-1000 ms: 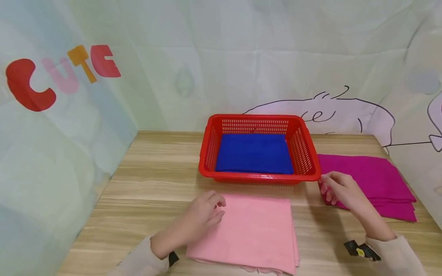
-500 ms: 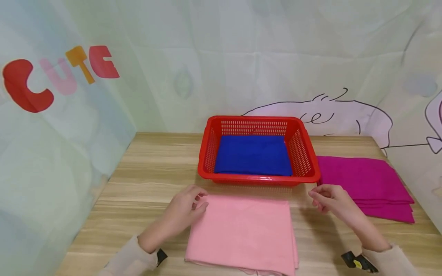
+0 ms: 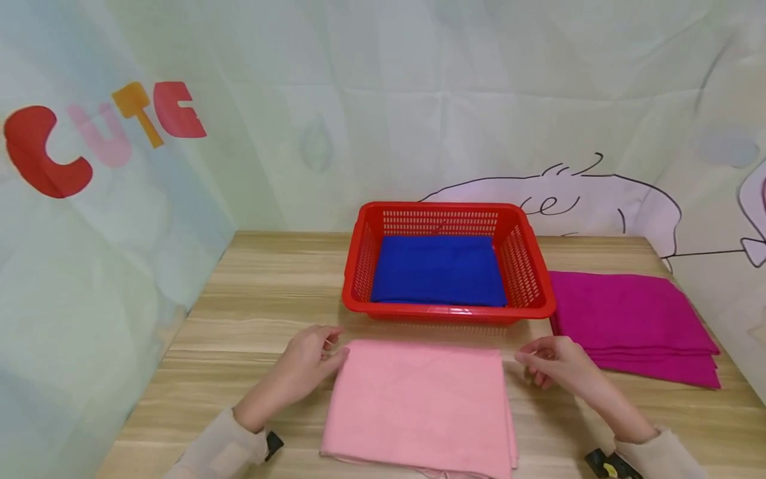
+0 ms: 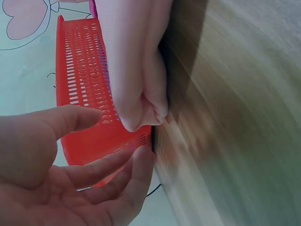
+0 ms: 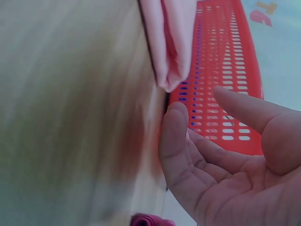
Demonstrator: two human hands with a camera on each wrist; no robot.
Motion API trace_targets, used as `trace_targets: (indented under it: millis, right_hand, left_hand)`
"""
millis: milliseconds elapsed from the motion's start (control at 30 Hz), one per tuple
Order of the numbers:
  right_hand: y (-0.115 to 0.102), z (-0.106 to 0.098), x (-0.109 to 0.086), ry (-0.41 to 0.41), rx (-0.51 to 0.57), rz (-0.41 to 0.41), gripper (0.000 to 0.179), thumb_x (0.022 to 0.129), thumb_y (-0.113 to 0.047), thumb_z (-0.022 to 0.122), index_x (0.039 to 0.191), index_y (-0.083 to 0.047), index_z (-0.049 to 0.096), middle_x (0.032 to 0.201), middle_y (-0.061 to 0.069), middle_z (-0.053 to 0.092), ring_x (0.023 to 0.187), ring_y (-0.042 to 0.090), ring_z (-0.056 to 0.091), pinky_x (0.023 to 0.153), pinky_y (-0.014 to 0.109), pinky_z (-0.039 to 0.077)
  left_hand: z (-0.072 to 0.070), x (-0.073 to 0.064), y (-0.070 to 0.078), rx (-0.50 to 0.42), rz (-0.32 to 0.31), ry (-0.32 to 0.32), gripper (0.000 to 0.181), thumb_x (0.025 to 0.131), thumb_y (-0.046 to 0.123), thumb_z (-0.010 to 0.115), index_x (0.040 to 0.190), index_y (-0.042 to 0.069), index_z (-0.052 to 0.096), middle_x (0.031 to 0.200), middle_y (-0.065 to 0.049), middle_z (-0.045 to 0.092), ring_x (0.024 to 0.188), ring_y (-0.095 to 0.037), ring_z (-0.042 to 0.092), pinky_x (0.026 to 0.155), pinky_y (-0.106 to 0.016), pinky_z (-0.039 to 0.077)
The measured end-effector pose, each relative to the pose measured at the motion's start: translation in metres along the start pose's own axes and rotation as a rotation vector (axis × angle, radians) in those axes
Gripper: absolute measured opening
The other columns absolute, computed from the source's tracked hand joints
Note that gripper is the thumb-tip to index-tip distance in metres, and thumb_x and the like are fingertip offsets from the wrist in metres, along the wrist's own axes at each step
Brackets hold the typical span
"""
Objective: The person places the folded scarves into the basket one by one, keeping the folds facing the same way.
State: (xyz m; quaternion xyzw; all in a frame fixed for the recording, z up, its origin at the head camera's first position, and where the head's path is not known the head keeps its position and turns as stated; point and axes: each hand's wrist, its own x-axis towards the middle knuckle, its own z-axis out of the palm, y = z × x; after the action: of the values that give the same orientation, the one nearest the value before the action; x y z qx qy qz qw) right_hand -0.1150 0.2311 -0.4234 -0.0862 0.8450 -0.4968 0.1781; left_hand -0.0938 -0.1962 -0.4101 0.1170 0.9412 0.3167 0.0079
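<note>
A folded pink cloth (image 3: 419, 406) lies flat on the table in the head view. At its far left corner is my left hand (image 3: 302, 362), fingers loosely curved, thumb tip right at the cloth's edge. My right hand (image 3: 559, 366) hovers just off the far right corner, thumb and fingers apart. Both wrist views show nothing between thumb and fingers: the left hand (image 4: 89, 165) and the right hand (image 5: 221, 150) each face a folded end of the pink cloth. Behind the cloth stands a red plastic basket (image 3: 449, 311), with a folded blue cloth (image 3: 439, 269) lying inside.
A folded magenta cloth (image 3: 634, 319) lies on the right of the wooden table (image 3: 263, 286), beside the basket. A printed curtain (image 3: 335, 146) rises behind the table and along its sides.
My left hand has moved left off the pink cloth to its far left corner. My right hand has come left and nearer, from beside the magenta cloth to the pink cloth's right corner.
</note>
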Motion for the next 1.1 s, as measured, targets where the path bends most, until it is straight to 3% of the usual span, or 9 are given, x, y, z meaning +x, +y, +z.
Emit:
trace_targets:
  millis: [200, 400, 533, 667, 900, 1033, 1100]
  right_hand:
    - [0.009, 0.009, 0.000, -0.027, 0.015, 0.009, 0.030, 0.094, -0.019, 0.071, 0.099, 0.010, 0.068, 0.070, 0.010, 0.064, 0.057, 0.020, 0.063, 0.052, 0.034, 0.058]
    - [0.014, 0.015, 0.002, -0.040, 0.008, 0.034, 0.030, 0.092, -0.023, 0.073, 0.095, 0.007, 0.070, 0.066, 0.007, 0.062, 0.055, 0.017, 0.060, 0.050, 0.032, 0.056]
    - [0.014, 0.018, 0.003, -0.054, 0.038, 0.040, 0.031, 0.092, -0.024, 0.073, 0.093, 0.006, 0.069, 0.065, 0.006, 0.060, 0.054, 0.016, 0.058, 0.050, 0.031, 0.055]
    - [0.012, 0.020, 0.005, -0.087, 0.080, 0.026, 0.029, 0.092, -0.022, 0.073, 0.091, 0.007, 0.069, 0.065, 0.007, 0.060, 0.053, 0.015, 0.057, 0.048, 0.029, 0.054]
    - [0.012, 0.024, 0.006, -0.103, 0.091, -0.006, 0.024, 0.091, -0.017, 0.074, 0.090, 0.007, 0.070, 0.064, 0.008, 0.059, 0.050, 0.013, 0.056, 0.044, 0.028, 0.052]
    - [0.011, 0.026, 0.005, -0.111, 0.091, -0.015, 0.023, 0.091, -0.015, 0.074, 0.088, 0.007, 0.069, 0.063, 0.008, 0.059, 0.049, 0.012, 0.055, 0.044, 0.026, 0.051]
    - [0.011, 0.026, 0.005, -0.109, 0.076, -0.019, 0.023, 0.091, -0.016, 0.074, 0.087, 0.006, 0.069, 0.062, 0.008, 0.059, 0.049, 0.011, 0.054, 0.043, 0.025, 0.049]
  left_hand:
    - [0.002, 0.000, -0.007, -0.040, -0.022, -0.082, 0.030, 0.091, 0.011, 0.070, 0.111, -0.010, 0.065, 0.085, -0.004, 0.062, 0.078, -0.013, 0.057, 0.069, -0.028, 0.053]
    - [0.006, 0.001, -0.013, -0.112, -0.040, -0.162, 0.033, 0.094, 0.017, 0.068, 0.111, -0.012, 0.065, 0.087, -0.003, 0.066, 0.079, -0.012, 0.059, 0.070, -0.027, 0.054]
    - [0.009, 0.001, -0.015, -0.137, -0.033, -0.201, 0.021, 0.096, 0.019, 0.066, 0.090, -0.001, 0.065, 0.074, 0.002, 0.057, 0.067, -0.008, 0.050, 0.058, -0.022, 0.044]
    - [0.010, -0.001, -0.017, -0.147, 0.000, -0.225, 0.028, 0.097, 0.019, 0.064, 0.074, 0.010, 0.052, 0.065, 0.005, 0.044, 0.057, -0.005, 0.038, 0.051, -0.019, 0.031]
    - [0.011, -0.003, -0.018, -0.206, -0.005, -0.251, 0.031, 0.098, 0.020, 0.063, 0.072, 0.011, 0.049, 0.062, 0.008, 0.042, 0.054, -0.003, 0.036, 0.049, -0.018, 0.029]
    - [0.010, -0.005, -0.018, -0.284, -0.058, -0.302, 0.028, 0.098, 0.023, 0.063, 0.076, 0.008, 0.057, 0.063, 0.007, 0.048, 0.055, -0.005, 0.041, 0.049, -0.018, 0.033]
    - [0.009, -0.006, -0.018, -0.351, -0.082, -0.342, 0.025, 0.099, 0.023, 0.063, 0.083, 0.004, 0.064, 0.067, 0.004, 0.056, 0.059, -0.007, 0.049, 0.052, -0.019, 0.041]
